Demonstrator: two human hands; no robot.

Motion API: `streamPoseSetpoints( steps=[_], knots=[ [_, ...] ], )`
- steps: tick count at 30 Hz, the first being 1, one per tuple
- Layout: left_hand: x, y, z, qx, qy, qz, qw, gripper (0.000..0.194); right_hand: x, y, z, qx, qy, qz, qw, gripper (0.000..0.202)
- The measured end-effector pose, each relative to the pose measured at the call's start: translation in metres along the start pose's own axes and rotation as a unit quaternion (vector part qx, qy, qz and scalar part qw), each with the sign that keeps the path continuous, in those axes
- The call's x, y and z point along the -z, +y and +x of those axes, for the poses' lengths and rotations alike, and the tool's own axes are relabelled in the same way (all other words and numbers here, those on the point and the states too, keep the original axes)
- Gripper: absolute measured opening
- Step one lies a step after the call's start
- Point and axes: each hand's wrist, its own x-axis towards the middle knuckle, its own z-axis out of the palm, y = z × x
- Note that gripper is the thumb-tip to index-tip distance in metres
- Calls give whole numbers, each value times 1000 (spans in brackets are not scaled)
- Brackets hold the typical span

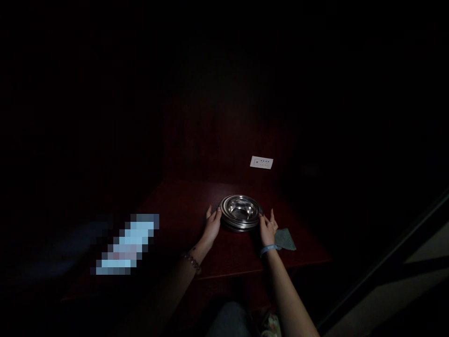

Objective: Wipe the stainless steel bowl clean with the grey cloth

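A stack of shiny metal bowls (240,213), nested in one another, is between my two hands over the dark red table (228,260). My left hand (212,226) grips the stack's left rim, thumb on top, with a finger stretched out beyond it. On the right rim, my right hand (268,228) holds the stack in the same way, one finger pointing up and away. Whether the lowest bowl touches the table is hard to tell. A grey-green cloth (286,239) lies flat beside my right wrist.
A white socket plate (261,162) is set in the dark red wall behind the table. At the left is a bright, pixelated screen-like patch (128,245). A dark diagonal frame (389,267) runs along the right. Much of the surroundings is too dark to make out.
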Motion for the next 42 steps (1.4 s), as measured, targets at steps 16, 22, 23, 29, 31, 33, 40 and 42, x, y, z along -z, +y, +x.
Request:
streamPoseSetpoints(
  steps=[16,22,23,29,31,33,40,42],
  knots=[
    [-4,-5,-2,-23,-35,-104,994,48,-9,6,0,39,-5,52,998,55],
    [-2,-13,5,-66,-10,-18,998,42,-10,10,-3,29,3,79,996,55],
    [-1,-12,5,-75,-6,0,997,40,-10,10,-4,32,4,73,997,55],
    [2,-4,-1,-103,14,39,994,35,-9,8,-7,25,7,38,999,62],
    [2,-2,-2,-103,17,38,994,34,-9,7,-8,18,12,31,999,63],
    [2,-1,-3,-107,18,37,993,34,-10,6,-8,19,16,27,999,62],
    [6,-5,3,-130,17,82,988,34,-9,5,-8,56,22,19,998,54],
    [7,-6,4,-131,16,96,987,33,-9,4,-8,67,25,23,997,51]
  ],
)
